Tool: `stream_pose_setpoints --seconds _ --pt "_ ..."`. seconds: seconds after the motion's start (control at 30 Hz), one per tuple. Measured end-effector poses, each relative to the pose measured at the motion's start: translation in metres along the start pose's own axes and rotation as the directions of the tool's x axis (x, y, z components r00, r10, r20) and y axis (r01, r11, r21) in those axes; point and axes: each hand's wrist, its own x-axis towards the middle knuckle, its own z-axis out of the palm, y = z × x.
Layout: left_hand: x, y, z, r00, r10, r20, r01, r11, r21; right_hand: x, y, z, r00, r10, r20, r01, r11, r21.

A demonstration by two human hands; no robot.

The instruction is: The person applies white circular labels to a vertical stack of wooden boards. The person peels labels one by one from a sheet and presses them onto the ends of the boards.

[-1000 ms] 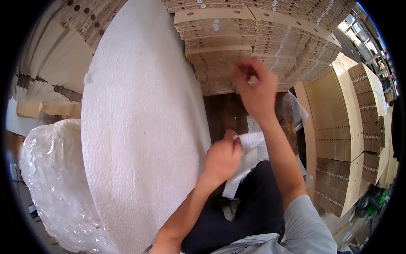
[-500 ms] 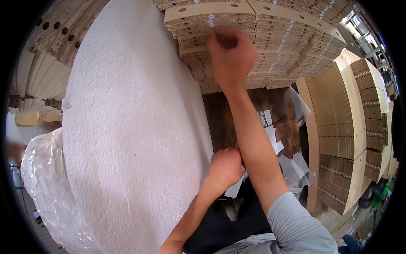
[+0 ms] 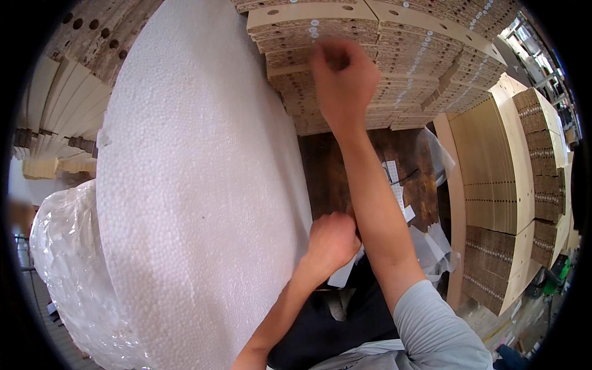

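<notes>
My right hand (image 3: pixel 345 80) reaches forward to the edges of a stack of drilled chipboard panels (image 3: pixel 311 31). Its fingers are curled together and blurred by motion; whatever they pinch, if anything, is too small to make out. Small white round stickers (image 3: pixel 314 28) run in rows down the panel edges, one row ending just above my fingertips. My left hand (image 3: pixel 333 239) is closed in a fist below, beside my right forearm. What it holds, if anything, is hidden. A white strip (image 3: pixel 341 275) shows just under it.
A big white foam roll (image 3: pixel 197 185) stands close on my left, with clear plastic wrap (image 3: pixel 68 265) beyond it. More panel stacks (image 3: pixel 490 166) rise on the right. Perforated white strips (image 3: pixel 394 179), a dark cord (image 3: pixel 407 176) and crumpled film (image 3: pixel 435 246) lie on the brown surface (image 3: pixel 324 172).
My right hand has shifted slightly right in the picture, still at the panel edges. The view has moved a little; my left hand keeps its closed pose.
</notes>
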Motion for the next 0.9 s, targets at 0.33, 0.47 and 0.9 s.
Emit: stream_pose_setpoints --seconds 0.33,0.47,0.9 --pt "-0.002 -0.004 -0.007 1.000 -0.004 -0.024 0.002 0.999 -0.053 0.004 -0.008 0.002 0.997 0.071 -0.032 -0.074 0.992 -0.101" --pt "-0.003 -0.004 -0.003 1.000 -0.003 -0.013 0.002 1.000 -0.022 0.006 0.008 -0.002 0.993 0.091 -0.079 -0.093 0.995 -0.023" --pt "0.001 -0.005 0.007 0.988 0.121 -0.094 -0.126 0.991 -0.046 0.000 0.006 -0.017 0.989 -0.145 -0.003 0.145 0.987 0.064"
